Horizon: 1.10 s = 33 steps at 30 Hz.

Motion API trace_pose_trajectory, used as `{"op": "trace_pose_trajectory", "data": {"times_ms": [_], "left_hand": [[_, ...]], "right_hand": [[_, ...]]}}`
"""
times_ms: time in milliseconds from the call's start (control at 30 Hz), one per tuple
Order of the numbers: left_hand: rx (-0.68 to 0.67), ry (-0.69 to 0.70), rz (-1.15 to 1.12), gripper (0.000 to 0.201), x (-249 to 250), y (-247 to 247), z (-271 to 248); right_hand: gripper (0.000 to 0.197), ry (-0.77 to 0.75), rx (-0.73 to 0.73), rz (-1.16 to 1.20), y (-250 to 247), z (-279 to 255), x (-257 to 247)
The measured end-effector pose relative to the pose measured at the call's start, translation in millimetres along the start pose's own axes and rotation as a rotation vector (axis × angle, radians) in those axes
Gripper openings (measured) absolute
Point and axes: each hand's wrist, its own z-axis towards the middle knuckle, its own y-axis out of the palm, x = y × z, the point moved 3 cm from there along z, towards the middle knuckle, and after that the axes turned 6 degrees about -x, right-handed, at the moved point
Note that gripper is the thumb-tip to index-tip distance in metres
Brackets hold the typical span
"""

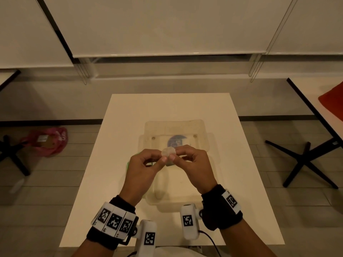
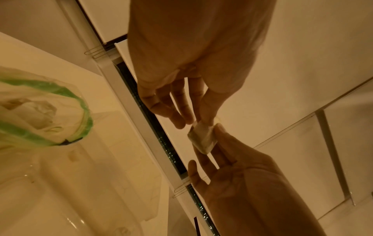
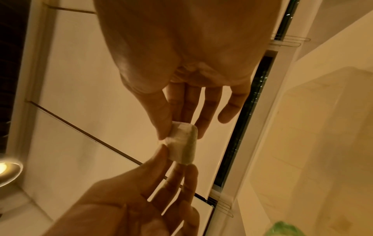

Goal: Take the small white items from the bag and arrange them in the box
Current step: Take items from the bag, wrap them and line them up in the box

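Both hands hold one small white item (image 1: 168,153) in the air above the clear plastic box (image 1: 209,175) on the white table. My left hand (image 1: 163,156) pinches its left side between thumb and fingers, and my right hand (image 1: 174,154) pinches its right side. The wrist views show the item (image 2: 203,139) (image 3: 182,143) as a thick white chunk caught between both sets of fingertips. The clear bag with a green band (image 2: 50,102) lies to the left of the box, with crumpled white contents inside, and is mostly hidden behind my left hand in the head view.
The box's open lid (image 1: 176,127) lies flat behind it. A pink bag (image 1: 47,141) sits on the floor at left. Black chair bases (image 1: 306,160) stand on both sides. A second table with a red object (image 1: 332,101) is at right.
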Motion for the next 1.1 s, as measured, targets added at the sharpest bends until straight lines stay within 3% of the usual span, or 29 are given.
{"op": "trace_pose_trajectory", "data": {"times_ms": [133,433,633,767,900,1100], "left_hand": [[0.028,0.024,-0.014,0.002,2.7,0.3,0.6],[0.079,-0.012,0.073,0.006,1.3,3.8,2.7],[-0.010,0.012,0.023,0.026,5.6,3.1,1.5],[-0.019,0.027,-0.053,0.015,4.4,1.6,5.0],[-0.044,0.059,-0.077,0.021,9.5,2.4,5.9],[0.039,0.079,-0.012,0.023,9.8,4.2,7.7]], "right_hand": [[0.006,0.020,0.046,-0.014,-4.2,1.1,2.5],[0.004,-0.019,0.065,-0.038,-3.2,0.4,1.3],[0.003,0.011,0.095,-0.009,-7.1,2.7,5.8],[0.008,0.028,0.070,0.035,-7.7,3.3,5.4],[0.014,0.031,0.060,0.057,-6.9,3.2,4.9],[0.013,0.019,0.073,0.047,-4.1,0.4,1.7]]}}
